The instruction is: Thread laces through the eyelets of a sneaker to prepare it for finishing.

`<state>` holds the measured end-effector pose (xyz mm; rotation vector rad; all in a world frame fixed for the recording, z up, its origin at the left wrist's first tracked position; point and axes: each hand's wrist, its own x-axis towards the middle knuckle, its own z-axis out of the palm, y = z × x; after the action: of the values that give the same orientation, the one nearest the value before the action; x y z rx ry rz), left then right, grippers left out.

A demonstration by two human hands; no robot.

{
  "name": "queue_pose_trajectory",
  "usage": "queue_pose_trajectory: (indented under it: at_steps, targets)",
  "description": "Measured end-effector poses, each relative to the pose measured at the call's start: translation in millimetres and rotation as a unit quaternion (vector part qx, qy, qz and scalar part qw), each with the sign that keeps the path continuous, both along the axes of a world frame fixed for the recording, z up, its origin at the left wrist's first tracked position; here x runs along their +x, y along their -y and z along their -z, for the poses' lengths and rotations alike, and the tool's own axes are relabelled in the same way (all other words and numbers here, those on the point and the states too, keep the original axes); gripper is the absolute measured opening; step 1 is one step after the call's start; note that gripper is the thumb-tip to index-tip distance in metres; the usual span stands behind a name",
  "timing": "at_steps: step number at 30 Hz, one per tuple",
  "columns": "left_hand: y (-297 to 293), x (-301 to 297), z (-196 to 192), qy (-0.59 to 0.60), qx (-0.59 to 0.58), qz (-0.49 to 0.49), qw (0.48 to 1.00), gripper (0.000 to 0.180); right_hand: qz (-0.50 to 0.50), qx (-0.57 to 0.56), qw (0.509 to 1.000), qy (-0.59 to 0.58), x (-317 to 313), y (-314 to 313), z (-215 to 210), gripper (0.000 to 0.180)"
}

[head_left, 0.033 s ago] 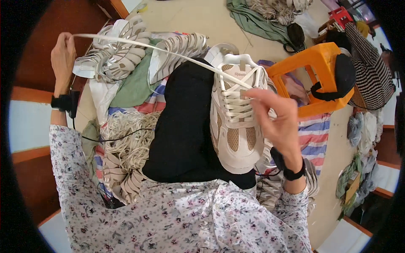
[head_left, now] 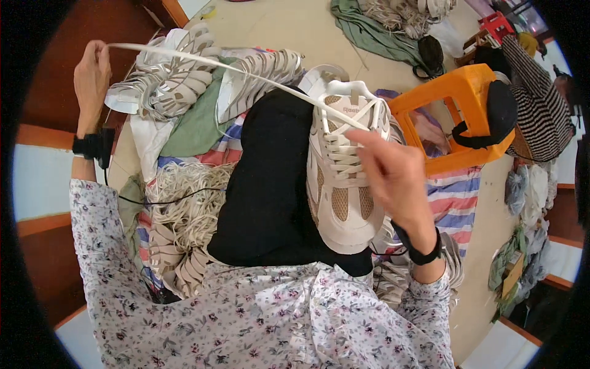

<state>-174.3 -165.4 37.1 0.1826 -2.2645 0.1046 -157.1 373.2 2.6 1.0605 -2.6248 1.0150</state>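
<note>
View: looking straight down at a person's lap and two hands, floral-print sleeves coming in from the lower edge
Left hand (head_left: 92, 74): raised far out to the left, fingers pinched shut on the end of a white shoelace (head_left: 203, 61), a black band on the wrist
Shoelace: drawn taut in a long line from the left hand across to the top eyelets of the sneaker (head_left: 344, 172)
Sneaker: white and beige, lying sole down on the black-clad lap (head_left: 264, 184), opening and tongue pointing away from the person, partly laced
Right hand (head_left: 396, 178): resting over the right side of the sneaker, forefinger reaching to the laces near the top eyelets; whether it clamps a lace cannot be told
Pile of shoe uppers (head_left: 178, 80): white and beige pieces heaped just beyond the lap, on the left
Bundle of laces (head_left: 178, 197): pale cords beside the left thigh
Orange plastic stool (head_left: 455, 117): just right of the sneaker, on a striped mat (head_left: 455, 203)
</note>
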Motion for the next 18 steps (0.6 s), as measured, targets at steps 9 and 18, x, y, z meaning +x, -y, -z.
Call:
queue_pose_trajectory:
  at_steps: [9, 18]
  targets:
    - [-19, -2, -42, 0.18, 0.151, 0.055, 0.971, 0.022, 0.049, 0.192, 0.944, -0.264, -34, 18, 5, 0.028]
    - [-14, 50, -57, 0.11, 0.588, 0.267, 0.755, 0.024, 0.027, -0.089, 0.994, 0.063, -29, 25, 10, 0.005]
